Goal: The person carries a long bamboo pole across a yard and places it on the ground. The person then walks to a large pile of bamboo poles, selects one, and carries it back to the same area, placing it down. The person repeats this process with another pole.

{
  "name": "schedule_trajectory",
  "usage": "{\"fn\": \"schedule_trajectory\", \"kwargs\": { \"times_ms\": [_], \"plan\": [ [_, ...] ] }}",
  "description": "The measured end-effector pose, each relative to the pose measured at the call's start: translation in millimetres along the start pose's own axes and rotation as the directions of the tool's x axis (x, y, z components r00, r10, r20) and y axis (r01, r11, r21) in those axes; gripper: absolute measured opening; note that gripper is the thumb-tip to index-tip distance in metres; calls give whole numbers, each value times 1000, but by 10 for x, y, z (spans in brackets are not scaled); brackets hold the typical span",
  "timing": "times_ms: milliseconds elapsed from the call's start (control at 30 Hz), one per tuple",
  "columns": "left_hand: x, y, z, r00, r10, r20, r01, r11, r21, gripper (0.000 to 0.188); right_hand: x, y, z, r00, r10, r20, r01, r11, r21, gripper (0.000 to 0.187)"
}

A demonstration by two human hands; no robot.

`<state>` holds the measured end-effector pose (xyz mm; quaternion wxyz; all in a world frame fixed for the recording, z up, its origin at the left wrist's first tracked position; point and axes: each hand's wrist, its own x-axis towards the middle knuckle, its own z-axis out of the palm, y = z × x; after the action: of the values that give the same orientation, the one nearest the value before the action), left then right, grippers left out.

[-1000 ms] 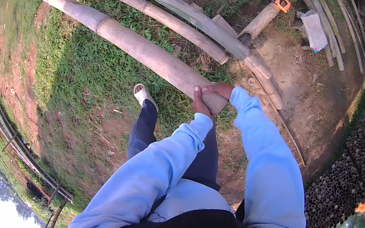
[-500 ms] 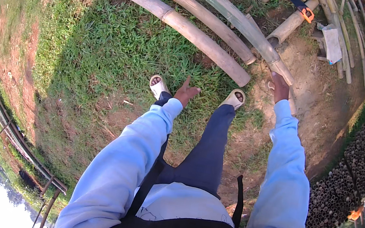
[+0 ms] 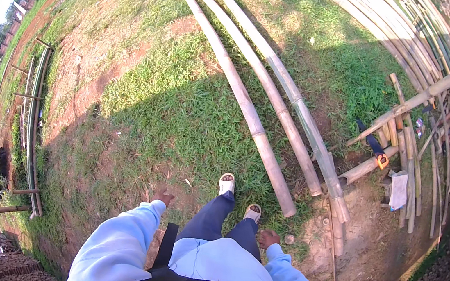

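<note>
Bamboo poles [image 3: 284, 116] (three), head view, extend over grass [image 3: 171, 108] from 11 to 1 o'clock of the torso [image 3: 223, 262]. Left hand [image 3: 163, 196], 10 o'clock: fingers apart. Right hand [image 3: 268, 238], 2 o'clock, near the pole ends [image 3: 287, 209]: fingers' state cannot be determined.

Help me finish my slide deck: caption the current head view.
Left hand and right hand, both apparently empty, before three long bamboo poles, with an orange-handled saw farther right.
</note>
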<state>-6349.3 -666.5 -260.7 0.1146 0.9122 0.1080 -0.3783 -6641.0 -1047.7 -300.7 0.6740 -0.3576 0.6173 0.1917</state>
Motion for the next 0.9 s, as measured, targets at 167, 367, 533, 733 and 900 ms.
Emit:
{"fn": "schedule_trajectory", "kwargs": {
  "times_ms": [167, 367, 533, 733, 900],
  "plan": [
    [-625, 21, 1211, 916, 186, 356, -136, 978, -161, 62, 217, -461, -340, 987, -113, -113, 112, 994, -17, 32],
    [-601, 329, 956, 925, 291, 244, -320, 943, 90, 60, 354, -834, -861, 968, -238, -77, 240, 971, 19, 32],
    [-631, 591, 819, 962, -52, 268, 246, 593, -767, 47, 271, -735, -1015, 993, -115, -6, 113, 987, -110, 30],
    [-345, 465, 1101, 995, 65, -72, -91, 878, -469, 33, 571, -261, -1202, 949, -275, 152, 235, 303, -924, 34],
    [-460, 105, 930, 995, -32, -90, -3, 931, -365, 33, 1026, -136, -1072, 799, -295, 523, 346, -487, -802, 32]
  ]
}}
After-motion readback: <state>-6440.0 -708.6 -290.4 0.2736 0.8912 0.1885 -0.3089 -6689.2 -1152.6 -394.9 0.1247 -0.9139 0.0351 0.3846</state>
